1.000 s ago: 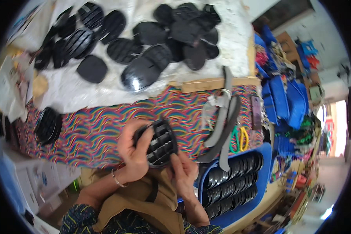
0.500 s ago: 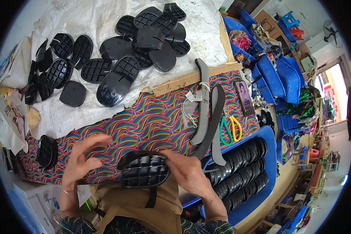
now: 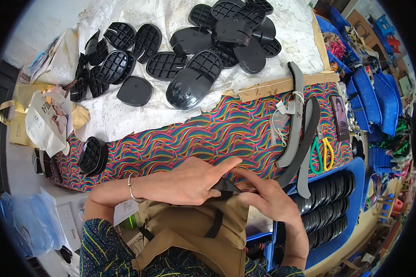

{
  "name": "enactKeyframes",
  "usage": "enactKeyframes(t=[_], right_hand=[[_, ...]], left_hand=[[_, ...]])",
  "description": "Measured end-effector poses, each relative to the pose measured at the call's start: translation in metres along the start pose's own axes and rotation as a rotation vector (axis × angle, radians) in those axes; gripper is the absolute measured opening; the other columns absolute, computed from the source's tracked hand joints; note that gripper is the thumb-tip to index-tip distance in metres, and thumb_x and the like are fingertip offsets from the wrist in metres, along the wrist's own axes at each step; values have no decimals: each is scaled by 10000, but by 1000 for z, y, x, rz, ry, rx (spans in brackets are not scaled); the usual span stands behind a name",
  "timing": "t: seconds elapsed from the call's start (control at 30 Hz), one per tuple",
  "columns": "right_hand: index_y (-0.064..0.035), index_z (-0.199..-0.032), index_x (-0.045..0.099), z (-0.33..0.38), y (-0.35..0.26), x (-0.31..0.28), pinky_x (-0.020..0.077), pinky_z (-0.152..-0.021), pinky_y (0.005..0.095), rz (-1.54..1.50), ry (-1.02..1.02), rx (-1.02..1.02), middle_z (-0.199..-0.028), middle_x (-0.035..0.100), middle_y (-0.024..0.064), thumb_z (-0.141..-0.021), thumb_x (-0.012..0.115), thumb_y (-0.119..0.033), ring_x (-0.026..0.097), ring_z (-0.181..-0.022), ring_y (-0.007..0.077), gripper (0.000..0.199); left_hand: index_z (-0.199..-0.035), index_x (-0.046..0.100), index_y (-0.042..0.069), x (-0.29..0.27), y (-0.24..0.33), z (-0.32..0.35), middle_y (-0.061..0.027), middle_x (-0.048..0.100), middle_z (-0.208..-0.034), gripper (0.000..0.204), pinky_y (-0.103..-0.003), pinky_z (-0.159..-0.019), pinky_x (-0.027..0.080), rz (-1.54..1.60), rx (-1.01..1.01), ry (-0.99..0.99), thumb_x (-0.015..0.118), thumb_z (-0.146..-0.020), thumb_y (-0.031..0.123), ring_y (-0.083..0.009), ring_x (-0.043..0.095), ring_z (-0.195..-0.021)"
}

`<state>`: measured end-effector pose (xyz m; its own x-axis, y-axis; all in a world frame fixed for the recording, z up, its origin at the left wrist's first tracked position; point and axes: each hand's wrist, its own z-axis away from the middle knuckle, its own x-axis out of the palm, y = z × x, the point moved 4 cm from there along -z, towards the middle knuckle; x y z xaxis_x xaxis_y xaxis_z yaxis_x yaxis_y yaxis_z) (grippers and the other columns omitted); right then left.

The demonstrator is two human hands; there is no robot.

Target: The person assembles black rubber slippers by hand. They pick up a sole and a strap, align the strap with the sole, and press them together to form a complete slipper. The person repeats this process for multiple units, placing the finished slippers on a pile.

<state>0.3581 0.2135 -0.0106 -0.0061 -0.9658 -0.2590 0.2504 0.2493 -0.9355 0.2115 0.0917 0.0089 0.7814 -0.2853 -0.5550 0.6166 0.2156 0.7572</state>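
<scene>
From the head view, the bench [image 3: 125, 115] wears a rainbow-wave cloth [image 3: 208, 134]; above it black soles [image 3: 189, 60] crowd white sheeting, and right of it stands a blue crate [image 3: 356, 203]. Just below the cloth, both hands, left hand [image 3: 189, 182] and right hand [image 3: 268, 201], pinch a black sole piece [image 3: 225, 186] over a tan apron [image 3: 194, 231].

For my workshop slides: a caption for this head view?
Both hands, left hand and right hand, grip a black sole piece.

The left hand [image 3: 189, 182] and right hand [image 3: 268, 201] cover most of a black piece [image 3: 226, 186]; its shape is untellable.
</scene>
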Motion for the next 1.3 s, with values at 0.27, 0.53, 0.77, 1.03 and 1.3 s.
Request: enactKeyframes(t=[0.27,0.53,0.77,1.03,1.3], right_hand=[[3,-1147,624,23,34,-4,450,-624,224,-669,-214,336,-775,622,-14,-972,645,-244,575,-713,67,304],[27,-1021,675,34,0,-58,438,-580,203,-424,120,379,-793,665,-1,-900,708,-63,573,-685,25,155],[16,-1001,655,35,-3,-59,371,-537,170,-563,194,288,-763,644,-8,-873,727,1,530,-642,9,147],[-2,-993,625,40,18,-32,406,-547,180,-844,262,136,-780,636,8,-866,714,45,550,-634,23,162],[-11,-981,623,43,38,1,441,-659,185,-971,331,109,-859,649,13,-847,738,23,567,-722,44,179]], left_hand=[[-1467,263,-42,8,3,4,-148,621,-687,805,-464,-527,445,-171,135,66,643,-759,18,-329,642,-621],[-1494,236,-36,28,5,11,-143,639,-758,849,-444,-518,465,-108,164,13,627,-741,-16,-331,642,-632],[-1478,373,106,11,12,25,-145,697,-1034,764,-391,-582,534,218,230,324,683,-796,-42,-290,701,-730],[-1183,687,75,1,13,36,-118,731,-1030,390,-305,-693,573,377,244,480,742,-811,-28,-241,731,-822],[-1001,716,-12,3,9,36,-139,743,-954,263,-308,-710,562,402,198,641,808,-757,16,-232,732,-834]])
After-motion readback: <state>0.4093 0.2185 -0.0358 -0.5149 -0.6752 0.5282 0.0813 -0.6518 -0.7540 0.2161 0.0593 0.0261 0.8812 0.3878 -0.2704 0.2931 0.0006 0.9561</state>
